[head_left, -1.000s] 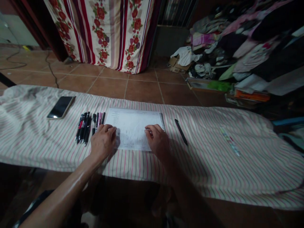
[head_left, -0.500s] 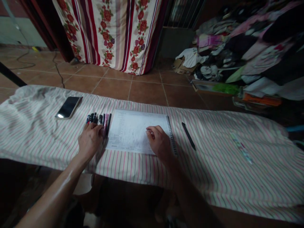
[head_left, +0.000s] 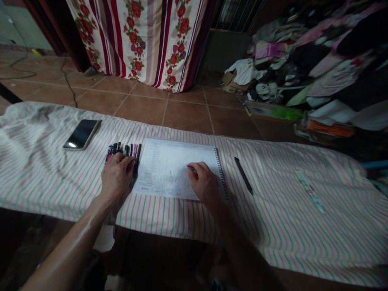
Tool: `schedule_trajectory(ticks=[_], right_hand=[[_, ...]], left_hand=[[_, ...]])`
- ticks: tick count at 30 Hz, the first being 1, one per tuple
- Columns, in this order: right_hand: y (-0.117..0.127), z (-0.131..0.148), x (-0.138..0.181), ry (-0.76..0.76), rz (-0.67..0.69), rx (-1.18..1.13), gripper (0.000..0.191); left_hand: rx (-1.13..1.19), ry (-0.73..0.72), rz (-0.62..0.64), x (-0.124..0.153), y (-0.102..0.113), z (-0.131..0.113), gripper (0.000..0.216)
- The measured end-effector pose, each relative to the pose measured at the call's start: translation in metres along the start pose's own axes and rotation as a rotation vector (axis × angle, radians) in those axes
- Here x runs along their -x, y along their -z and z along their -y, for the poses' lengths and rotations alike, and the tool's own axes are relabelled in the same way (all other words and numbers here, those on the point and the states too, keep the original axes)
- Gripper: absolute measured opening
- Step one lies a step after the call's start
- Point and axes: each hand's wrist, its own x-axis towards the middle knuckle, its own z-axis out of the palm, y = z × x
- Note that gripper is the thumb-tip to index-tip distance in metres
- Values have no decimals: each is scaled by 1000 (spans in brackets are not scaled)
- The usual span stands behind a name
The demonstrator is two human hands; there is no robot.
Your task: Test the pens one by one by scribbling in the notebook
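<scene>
My left hand [head_left: 117, 173] is closed over the lower ends of a row of pens and markers [head_left: 126, 150], mostly black with a pink one among them. Its thumb side touches the pens at the right end of the row; the other fingertips are hidden. Just right of the row lies a spiral notebook [head_left: 169, 161], its coil on the right. On the notebook's right half rests my right hand [head_left: 204, 182], fingers curled in and thumb near the index finger. Whatever these fingers might hold is too small to make out.
A black pen [head_left: 243, 176] lies right of the notebook, and a pale, patterned strip [head_left: 311, 192] farther right. At the left is a phone [head_left: 81, 134]. Striped cloth [head_left: 273, 226] covers the table. Beyond are a floral curtain [head_left: 157, 44] and piled clothes [head_left: 327, 72].
The view has shifted slightly. My left hand has moved a little along the pens, and the left ones now fan out more. My right hand stays curled on the notebook.
</scene>
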Motion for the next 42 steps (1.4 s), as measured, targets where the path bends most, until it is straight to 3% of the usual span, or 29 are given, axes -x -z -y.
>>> schedule_trajectory(ticks=[6,14,31,42], right_hand=[[1,-2,-3,-12,1,-20,16],[4,-3,-3,-23,-4,-48,17],[9,-4,-3,-57,-19,-114,18],[8,-5,-5,-96,-27,-169,17]], left_hand=[[-122,50,127,-8,1,-15,31],[-155,128,173,-14,2,-24,35],[-197,185,366,-30,7,-24,37],[-37,318,408,-41,2,-15,42]])
